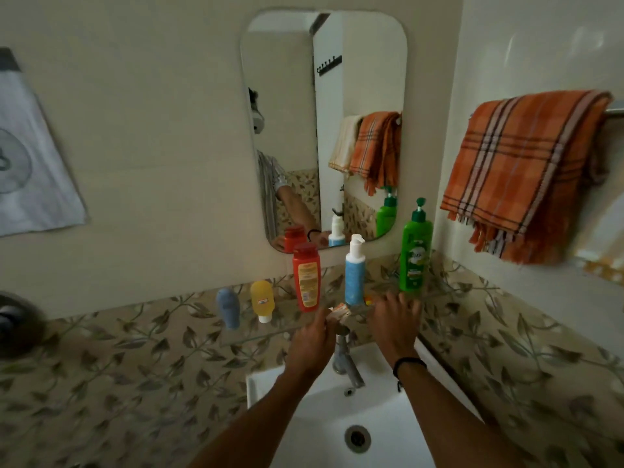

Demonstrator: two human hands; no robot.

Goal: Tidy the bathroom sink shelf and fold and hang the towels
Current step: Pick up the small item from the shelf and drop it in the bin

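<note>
left grip (314, 339) is pinching the orange-white tube (338, 312), seemingly light and squashy, at seven o'clock of the blue bottle (354, 275); right grip (393, 322) is hovering open, fingers spread.

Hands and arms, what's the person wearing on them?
Both forearms are bare, with no sleeves or gloves. The right hand has a thin black band round its wrist. The left hand shows no ring or band. In the mirror, a striped short sleeve shows.

The red bottle (306, 276) stands just ahead of my left hand (312, 342); the blue pump bottle (354, 273) and green pump bottle (416, 255) stand ahead of my right hand (393, 324) — a gap lies between those two. The tap (344, 359) rises between my wrists — just below the packet (337, 313) I pinch.
</note>
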